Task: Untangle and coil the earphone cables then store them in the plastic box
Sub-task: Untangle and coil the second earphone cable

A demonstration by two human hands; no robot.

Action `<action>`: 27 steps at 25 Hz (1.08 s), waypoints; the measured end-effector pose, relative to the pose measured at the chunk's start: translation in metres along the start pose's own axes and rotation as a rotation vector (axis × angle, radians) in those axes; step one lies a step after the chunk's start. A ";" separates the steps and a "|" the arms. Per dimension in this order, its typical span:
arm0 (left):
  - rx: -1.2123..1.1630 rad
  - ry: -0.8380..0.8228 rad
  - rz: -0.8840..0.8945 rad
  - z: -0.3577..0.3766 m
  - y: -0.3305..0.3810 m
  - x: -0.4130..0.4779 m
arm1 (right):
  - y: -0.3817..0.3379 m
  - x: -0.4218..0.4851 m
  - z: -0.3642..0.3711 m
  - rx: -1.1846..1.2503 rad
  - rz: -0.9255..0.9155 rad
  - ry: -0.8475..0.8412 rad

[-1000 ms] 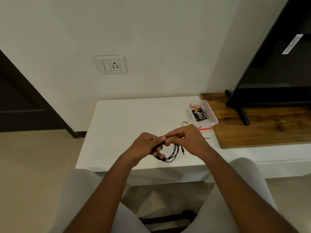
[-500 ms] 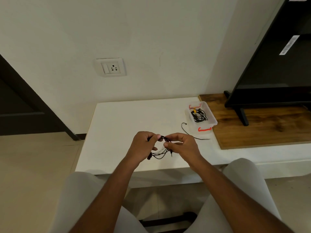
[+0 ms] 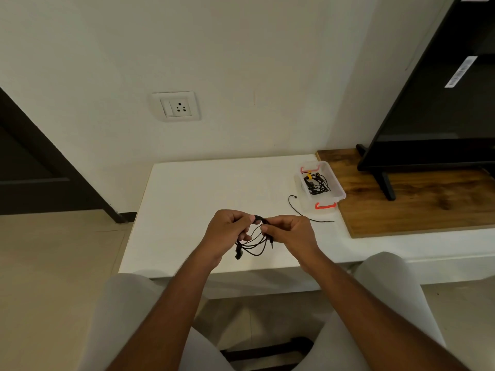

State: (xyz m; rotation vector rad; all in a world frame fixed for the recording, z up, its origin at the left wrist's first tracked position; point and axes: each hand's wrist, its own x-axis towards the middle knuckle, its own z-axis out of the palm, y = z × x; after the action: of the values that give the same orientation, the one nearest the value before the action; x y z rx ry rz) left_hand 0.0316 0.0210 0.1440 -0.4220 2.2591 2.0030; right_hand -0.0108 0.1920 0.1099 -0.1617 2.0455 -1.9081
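Black earphone cable (image 3: pixel 254 243) — looped between both pinching hands (image 3: pixel 288 234).

Two bare forearms reach forward and angle inward toward each other. The left hand (image 3: pixel 227 231) and right hand (image 3: pixel 290 232) sit side by side, backs facing up and fingers curled. Each pinches the top of one cable bundle (image 3: pixel 254 245), fingertips nearly meeting at the grip.

Black earphone cable (image 3: pixel 254 243); clear plastic box (image 3: pixel 338 192), red clips; white table (image 3: pixel 187 199); brown wood-grain board (image 3: pixel 417 210).
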 end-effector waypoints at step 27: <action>0.214 -0.014 0.109 -0.005 -0.014 0.004 | 0.059 0.078 -0.043 -1.308 -0.007 0.030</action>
State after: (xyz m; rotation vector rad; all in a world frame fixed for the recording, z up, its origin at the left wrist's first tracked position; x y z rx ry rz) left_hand 0.0325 0.0138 0.1305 -0.2700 2.5029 1.7761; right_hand -0.0893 0.2140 0.0405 -0.4192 2.9228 -0.2869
